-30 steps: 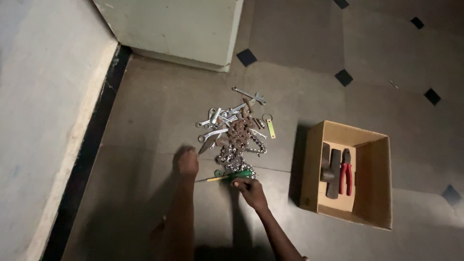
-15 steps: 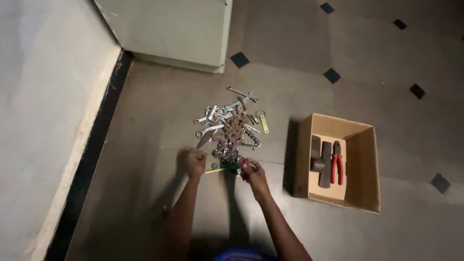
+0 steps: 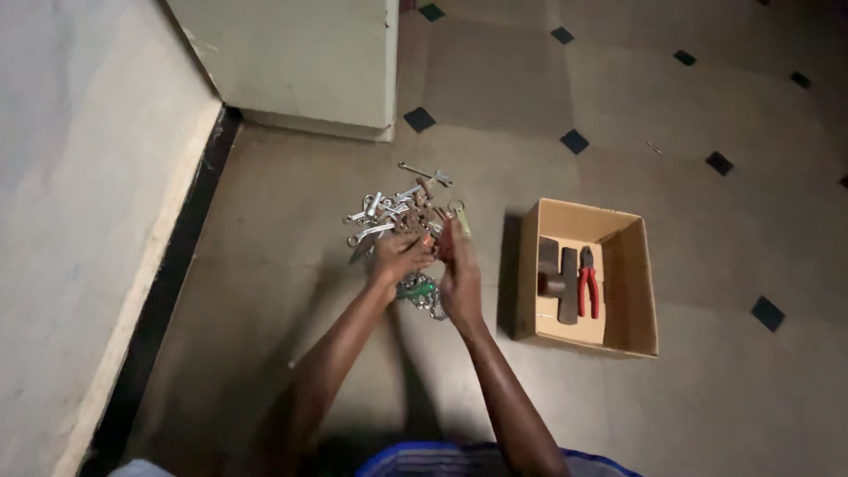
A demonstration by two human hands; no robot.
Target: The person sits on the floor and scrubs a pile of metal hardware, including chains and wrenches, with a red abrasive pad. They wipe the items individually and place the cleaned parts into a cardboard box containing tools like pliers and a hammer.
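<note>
A pile of silver spanners and rusty metal tools [image 3: 399,212] lies on the tiled floor. Both my hands are at its near edge. My left hand [image 3: 397,256] has its fingers curled over the tools; what it grips, if anything, is hidden. My right hand [image 3: 459,269] stands on edge with straight fingers, palm turned to the pile and the left hand. A green-handled tool [image 3: 420,290] and a bit of chain lie just below and between the hands.
An open cardboard box [image 3: 629,265] stands to the right, holding red-handled pliers [image 3: 587,291] and a dark hammer [image 3: 552,269]. A pale cabinet [image 3: 300,62] stands at the back, and a wall with a black skirting [image 3: 168,291] runs along the left.
Both hands have moved from the green-handled tool up to the pile's near edge and come closer together. The camera has tilted and moved closer.
</note>
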